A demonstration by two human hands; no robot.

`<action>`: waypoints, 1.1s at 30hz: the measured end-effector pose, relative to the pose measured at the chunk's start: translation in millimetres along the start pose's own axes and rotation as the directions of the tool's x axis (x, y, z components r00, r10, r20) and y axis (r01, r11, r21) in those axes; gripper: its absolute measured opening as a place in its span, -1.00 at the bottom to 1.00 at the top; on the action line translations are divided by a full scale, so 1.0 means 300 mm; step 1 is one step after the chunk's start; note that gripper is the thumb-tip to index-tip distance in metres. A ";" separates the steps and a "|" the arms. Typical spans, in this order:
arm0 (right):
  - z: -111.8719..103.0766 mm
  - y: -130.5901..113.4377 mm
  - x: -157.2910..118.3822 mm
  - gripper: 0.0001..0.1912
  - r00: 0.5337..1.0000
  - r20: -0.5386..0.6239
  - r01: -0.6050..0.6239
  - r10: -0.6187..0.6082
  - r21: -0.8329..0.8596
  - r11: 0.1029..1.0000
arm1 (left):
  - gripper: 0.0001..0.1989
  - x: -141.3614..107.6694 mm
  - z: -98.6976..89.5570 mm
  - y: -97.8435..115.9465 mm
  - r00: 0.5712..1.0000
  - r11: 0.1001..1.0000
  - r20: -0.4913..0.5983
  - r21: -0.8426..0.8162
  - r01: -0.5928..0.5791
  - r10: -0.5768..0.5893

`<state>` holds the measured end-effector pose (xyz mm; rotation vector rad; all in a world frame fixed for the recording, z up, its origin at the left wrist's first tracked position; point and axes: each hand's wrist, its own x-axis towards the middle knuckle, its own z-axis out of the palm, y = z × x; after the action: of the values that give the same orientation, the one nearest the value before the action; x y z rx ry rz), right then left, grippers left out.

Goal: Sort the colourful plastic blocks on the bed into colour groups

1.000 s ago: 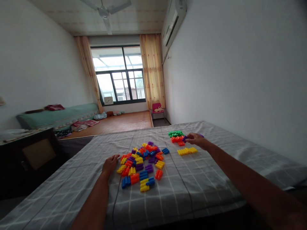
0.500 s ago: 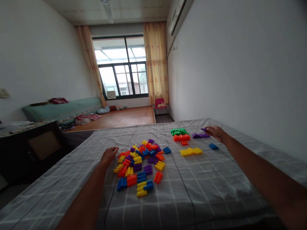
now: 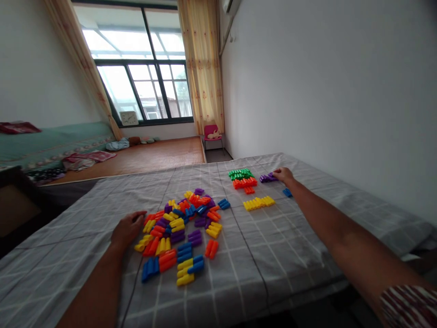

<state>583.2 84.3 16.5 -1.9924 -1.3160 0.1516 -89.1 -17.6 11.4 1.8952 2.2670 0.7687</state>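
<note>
My right hand (image 3: 284,176) reaches to the far right of the bed, its fingertips pinched on a purple tube-shaped plastic block at the right end of a purple row (image 3: 265,178). A blue block (image 3: 287,192) lies just below that hand. Beside the left edge of a mixed pile of plastic blocks (image 3: 177,223), my left hand (image 3: 128,229) rests with loosely bent fingers and nothing visible in them. The pile mixes orange, yellow, blue and purple pieces. Green blocks (image 3: 241,174), orange blocks (image 3: 244,183) and a yellow row (image 3: 259,203) sit sorted by colour between the hands.
A grey checked cloth (image 3: 239,264) covers the surface under the blocks. A white wall (image 3: 324,91) runs along the right. Beyond are a brown mat-covered bed (image 3: 157,157), a pink chair (image 3: 212,133) and a window with curtains (image 3: 201,68).
My right hand has lowered the purple block to the right end of the purple row. The view has tilted down and turned right. My left hand stays beside the pile.
</note>
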 end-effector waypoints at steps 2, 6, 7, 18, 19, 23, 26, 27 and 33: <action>0.016 -0.022 -0.004 -0.79 1.000 0.011 -0.020 0.020 -0.076 0.997 | -0.60 -0.001 0.003 0.002 1.000 1.000 0.012 0.010 -0.017 0.017; 0.026 -0.055 -0.016 -0.78 0.999 0.037 -0.030 0.040 -0.223 0.974 | -0.59 0.000 0.007 -0.001 0.999 0.999 0.010 0.041 -0.031 0.030; 0.024 -0.061 -0.020 -0.78 0.999 0.036 -0.028 0.039 -0.254 0.967 | -0.59 0.001 0.008 -0.004 0.999 0.998 0.006 0.047 -0.033 0.033; -0.016 -0.106 -0.080 -0.71 0.997 -0.028 0.064 -0.074 -0.259 0.964 | -0.62 0.000 0.028 -0.006 0.999 0.997 -0.016 0.058 -0.050 0.051; -0.008 -0.140 -0.101 -0.70 0.991 -0.037 0.121 -0.132 -0.215 0.969 | -0.63 -0.007 0.026 0.003 0.998 0.997 -0.022 0.058 -0.054 0.055; 0.051 -0.353 -0.274 -0.72 0.881 0.148 0.438 -0.449 0.102 0.893 | -0.63 -0.026 0.023 0.029 0.998 0.998 -0.009 0.033 -0.057 0.057; 0.095 -0.531 -0.465 -0.75 0.637 0.337 0.612 -0.693 0.324 0.721 | -0.63 -0.031 0.028 0.027 0.999 0.999 -0.005 -0.001 -0.037 0.037; 0.108 -0.582 -0.526 -0.77 0.557 0.378 0.642 -0.739 0.369 0.672 | -0.63 -0.032 0.030 0.025 0.999 0.999 -0.003 -0.017 -0.033 0.033; 0.168 -0.752 -0.782 -0.77 0.306 0.486 0.809 -0.819 0.321 0.493 | -0.63 -0.037 0.035 0.019 1.000 0.998 -0.003 -0.065 -0.018 0.018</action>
<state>280.5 -39.4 55.1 -0.9846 -2.5937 0.2965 -77.5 -24.1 2.1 1.8900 2.2011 0.8362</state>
